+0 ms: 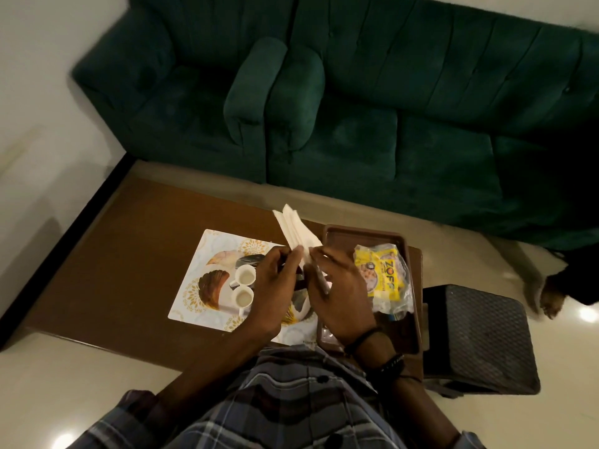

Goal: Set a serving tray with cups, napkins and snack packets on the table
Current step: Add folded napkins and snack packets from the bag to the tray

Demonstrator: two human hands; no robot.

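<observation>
1. We hold a small stack of white napkins (293,230) above the brown table (129,254), its lower end gripped between both hands and its free end fanning up and away from us.
2. Our left hand (275,286) has its fingers curled and pressed against the left face of the stack; our right hand (337,293) pinches the right side with thumb and fingertips, its other fingers loosely spread.
3. The brown tray (363,233) sits just right of our hands, with a yellow snack packet (382,273) lying inside it (a second, clear wrapper may sit under it; we cannot tell).
4. Two white cups (243,288) stand on the patterned placemat (207,254) to the left, touching or nearly touching each other, not yet on the tray.
5. We judge the napkins to be the step in hand, the cups still to follow.
6. The risks: the loose sheets could slip apart and scatter if either grip eases; our left forearm passes close over the cups and could tip them; and the tray lies near the table's right edge, so a heavy push while loading it could shove it off.
</observation>
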